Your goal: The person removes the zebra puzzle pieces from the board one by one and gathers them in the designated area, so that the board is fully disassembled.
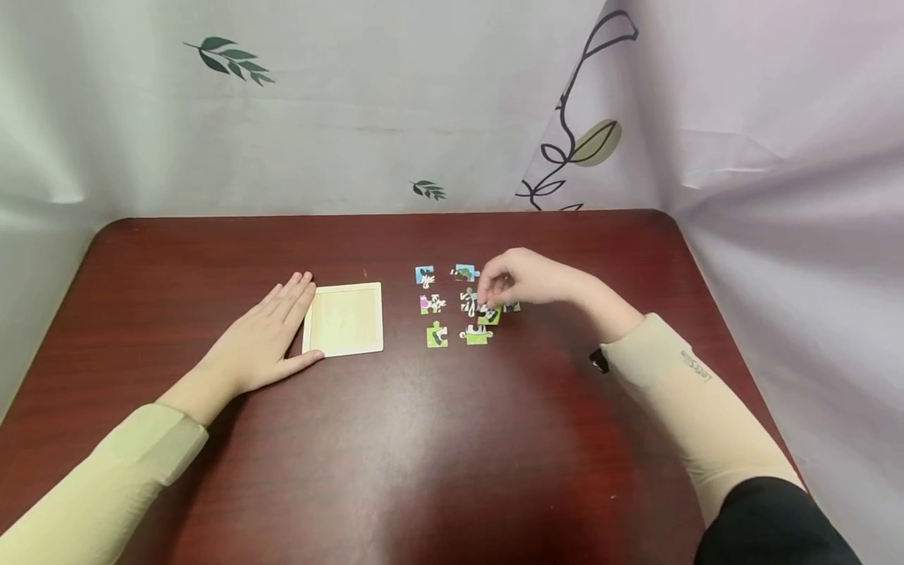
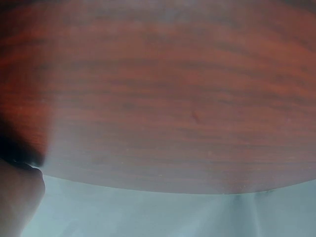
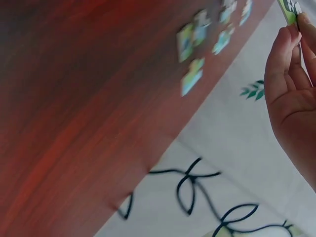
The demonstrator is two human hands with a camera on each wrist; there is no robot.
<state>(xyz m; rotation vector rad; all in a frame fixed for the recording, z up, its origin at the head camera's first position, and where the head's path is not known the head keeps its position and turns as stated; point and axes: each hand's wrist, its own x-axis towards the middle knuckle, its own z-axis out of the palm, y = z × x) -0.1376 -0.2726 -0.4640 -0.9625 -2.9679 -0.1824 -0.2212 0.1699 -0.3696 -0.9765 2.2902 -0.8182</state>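
Observation:
My left hand lies flat on the table with fingers extended, its fingertips and thumb at the left side of a square pale wooden puzzle tray. Nothing is set inside that tray. Between thumb and fingers, my right hand pinches a green jigsaw piece with a black-and-white figure, held above the other pieces. Loose jigsaw pieces lie under and beside this hand: a blue-topped one, a pink-and-white one, a green one and a wide green-and-white one among several.
The dark red wooden table has rounded far corners. A pale curtain with leaf prints hangs along its back and sides. In the left wrist view, the table edge and curtain show, with part of the hand at the lower left.

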